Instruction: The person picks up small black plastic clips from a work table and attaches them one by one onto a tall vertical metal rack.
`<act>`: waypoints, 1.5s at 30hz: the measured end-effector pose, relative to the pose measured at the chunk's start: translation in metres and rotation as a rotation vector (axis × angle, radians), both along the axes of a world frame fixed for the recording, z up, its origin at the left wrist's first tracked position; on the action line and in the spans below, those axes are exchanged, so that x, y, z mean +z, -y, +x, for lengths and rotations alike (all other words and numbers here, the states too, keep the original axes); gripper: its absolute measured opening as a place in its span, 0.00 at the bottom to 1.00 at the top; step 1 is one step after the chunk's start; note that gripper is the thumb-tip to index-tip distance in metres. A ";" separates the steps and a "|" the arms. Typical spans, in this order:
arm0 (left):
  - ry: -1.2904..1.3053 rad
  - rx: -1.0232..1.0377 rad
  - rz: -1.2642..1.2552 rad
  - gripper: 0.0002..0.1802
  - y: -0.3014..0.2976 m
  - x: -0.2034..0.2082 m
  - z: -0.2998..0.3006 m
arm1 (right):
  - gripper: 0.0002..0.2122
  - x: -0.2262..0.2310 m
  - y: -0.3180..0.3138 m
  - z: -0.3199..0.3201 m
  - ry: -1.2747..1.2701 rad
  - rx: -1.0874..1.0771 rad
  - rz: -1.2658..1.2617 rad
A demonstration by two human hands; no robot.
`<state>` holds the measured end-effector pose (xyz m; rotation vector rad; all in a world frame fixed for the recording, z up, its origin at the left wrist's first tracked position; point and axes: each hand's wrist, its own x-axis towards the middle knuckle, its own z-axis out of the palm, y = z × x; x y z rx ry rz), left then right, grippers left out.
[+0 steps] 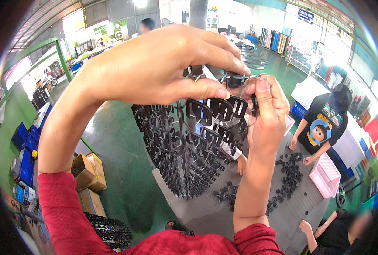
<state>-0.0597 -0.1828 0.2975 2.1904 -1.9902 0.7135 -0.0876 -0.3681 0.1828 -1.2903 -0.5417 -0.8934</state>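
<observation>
My left hand (167, 59) arches over the top of a hanging rack, its thumb and fingers closing round the thin metal wire (240, 77) there. Below it hang many flat black looped parts (197, 111) in dense rows, reaching down over the table. My right hand (267, 106) is at the right end of the wire, with thumb and fingertips pinched together. A small dark piece (254, 105) shows by its fingers; what exactly lies in the pinch is partly hidden.
A grey table (210, 216) holds loose small black parts (289, 178) and a pink tray (326, 174). One co-worker (325, 119) stands at right, another (337, 233) is at lower right, and a third person's hand (241, 164) shows behind the rack. Cardboard boxes (91, 170) stand at left.
</observation>
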 end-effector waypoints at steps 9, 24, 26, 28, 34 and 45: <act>0.071 0.039 -0.033 0.22 0.013 -0.001 0.000 | 0.09 -0.015 0.030 -0.002 -0.062 -0.520 -0.208; 0.014 0.071 0.075 0.31 0.009 0.009 0.002 | 0.17 -0.109 0.181 -0.046 -1.257 -1.028 -1.019; 0.028 0.065 0.095 0.32 -0.003 0.011 0.010 | 0.16 -0.081 0.146 -0.031 -0.902 -0.703 -0.889; -0.003 0.068 0.104 0.33 -0.013 0.012 0.009 | 0.15 -0.045 0.096 -0.011 -0.542 -0.209 -0.521; -0.165 -0.047 0.043 0.34 -0.008 0.008 0.011 | 0.16 0.002 0.021 0.026 -0.163 0.867 -0.043; -0.148 -0.094 0.013 0.32 -0.021 0.005 0.010 | 0.14 0.001 -0.007 0.026 -0.011 0.798 0.079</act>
